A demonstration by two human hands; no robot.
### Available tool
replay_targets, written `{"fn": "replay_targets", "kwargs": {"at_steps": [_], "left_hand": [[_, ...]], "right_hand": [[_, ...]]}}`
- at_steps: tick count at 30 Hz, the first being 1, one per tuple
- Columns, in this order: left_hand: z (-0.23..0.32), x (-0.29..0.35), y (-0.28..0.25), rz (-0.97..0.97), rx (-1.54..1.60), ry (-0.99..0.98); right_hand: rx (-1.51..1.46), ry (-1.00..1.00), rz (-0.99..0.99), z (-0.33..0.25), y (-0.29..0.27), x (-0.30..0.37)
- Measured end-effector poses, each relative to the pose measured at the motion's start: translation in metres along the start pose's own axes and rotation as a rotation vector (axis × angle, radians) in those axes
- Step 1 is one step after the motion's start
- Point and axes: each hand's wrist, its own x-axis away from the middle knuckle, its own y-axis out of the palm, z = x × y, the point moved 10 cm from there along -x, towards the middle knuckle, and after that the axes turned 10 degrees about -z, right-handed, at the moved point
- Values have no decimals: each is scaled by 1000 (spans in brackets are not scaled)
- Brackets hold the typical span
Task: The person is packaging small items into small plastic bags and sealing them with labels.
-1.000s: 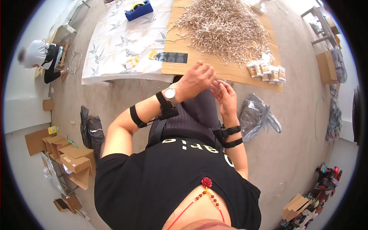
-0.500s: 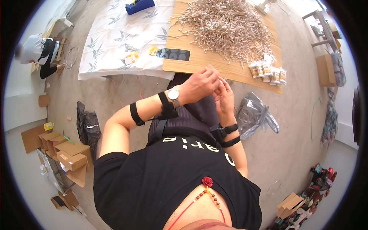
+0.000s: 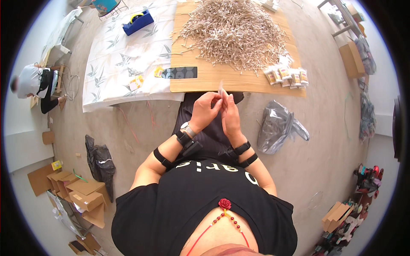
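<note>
I read pale lettering [image 3: 215, 167] on black shirt [image 3: 188, 200], 6 o'clock. Left hand [image 3: 205, 112] pinches thin translucent piece [image 3: 221, 88], 12 o'clock; right hand's [image 3: 231, 119] grip, can't tell. Left arm [image 3: 149, 173] tucked closer than before.

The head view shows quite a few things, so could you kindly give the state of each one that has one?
Left hand: fingers bent
Right hand: fingers raised, close to the left hand
Translucent piece: sticking up between the hands; which hand grips it is unclear
Swabs: loose, heaped
Packets: clustered; too small to tell if sealed
Tape dispenser: upright, roll loaded
Dark strip: flat
Grey plastic bag: crumpled
</note>
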Motion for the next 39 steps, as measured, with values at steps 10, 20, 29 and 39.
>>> {"fn": "replay_targets", "kwargs": {"at_steps": [10,20,29,39], "left_hand": [[-21,5,-4,6,137,-160],[-37,11,10,-40,259,-189],[-65,7,7,-57,470,-186],[-49,6,0,-163,247,-202]], "right_hand": [[280,-84,-88,-3,10,8],[698,-205,-63,-13,21,16],[631,-168,-55,-23,10,12],[774,-27,18,-39,-6,8]]}}
